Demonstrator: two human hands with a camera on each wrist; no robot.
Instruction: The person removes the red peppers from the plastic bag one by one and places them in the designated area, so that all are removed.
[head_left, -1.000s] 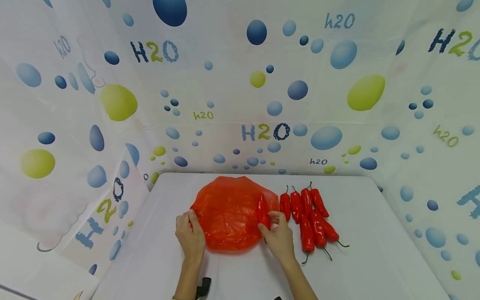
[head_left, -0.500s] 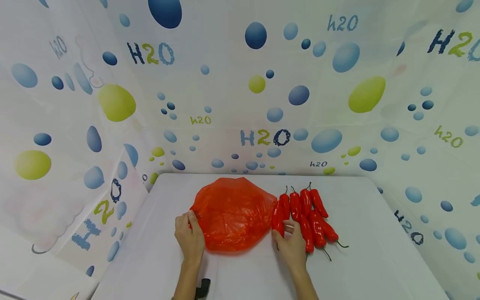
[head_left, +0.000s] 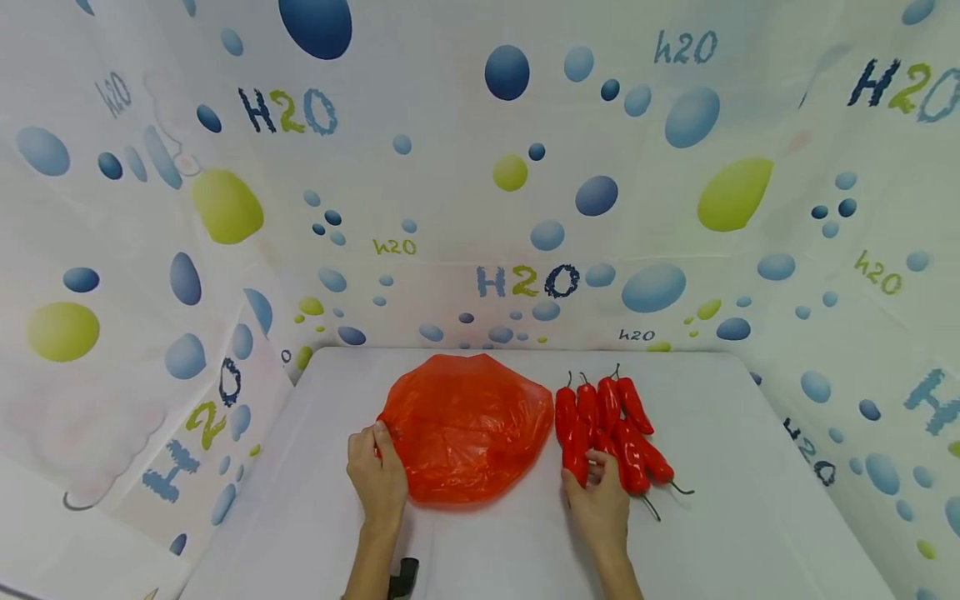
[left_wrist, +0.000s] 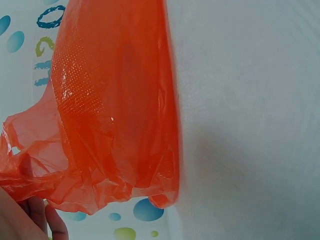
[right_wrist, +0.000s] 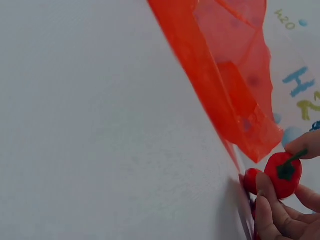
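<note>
A translucent red-orange plastic bag [head_left: 468,425] lies spread on the table. At its left edge my left hand [head_left: 378,475] pinches the film between thumb and fingers; the left wrist view shows the bag [left_wrist: 120,100] crumpled at that hand. My right hand [head_left: 597,500] holds a red chili pepper [head_left: 575,450] by its stem end, low over the front left of a group of red peppers [head_left: 632,458]. In the right wrist view the held pepper [right_wrist: 284,175] turns its green stem to the camera, between thumb and fingers. Whether it touches the peppers below cannot be told.
The white table [head_left: 697,550] ends at a patterned wall sheet [head_left: 450,167] behind and on both sides. A black object [head_left: 405,577] shows beside the left forearm at the front edge.
My right hand has carried the pepper from over the bag's right side rightward to the pepper group. The left hand keeps its grip on the bag's left edge.
</note>
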